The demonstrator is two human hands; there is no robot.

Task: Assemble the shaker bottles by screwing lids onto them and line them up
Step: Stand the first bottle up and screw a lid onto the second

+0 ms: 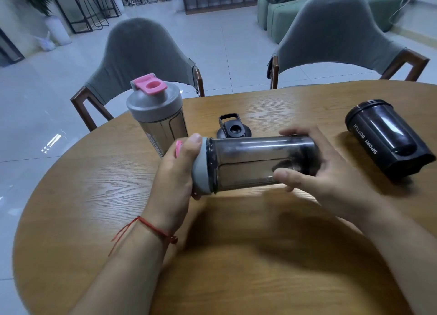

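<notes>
Held item: a smoky see-through plastic shaker bottle (248, 163), lying on its side in the air just above the round wooden table (94, 196), lid end to the left, base to the right.

The left hand (175, 172) has its grip wrapped round the grey screw lid (201, 165) that sits on the bottle's mouth. The thumb lies over the lid's upper edge, and a sliver of pink flap (179, 149) shows behind the palm. A red string bracelet (151, 227) is on that wrist.

The right hand (331, 172) has its grip curled round the bottle's base end, thumb on the near side, fingers over the far side. This hand is somewhat blurred.

On the table:
- a second smoky shaker bottle with grey lid and pink flip cap (157, 116) stands upright at the far left edge, just behind the left hand
- a loose black lid with carry loop (233, 126) rests behind the held bottle, partly hidden by it
- a black bottle printed SPORT BOTTLE (387, 144) lies on its side to the right, with no lid on it, well apart from the hands

Beyond the table are two grey padded chairs with wooden frames (142, 54)
</notes>
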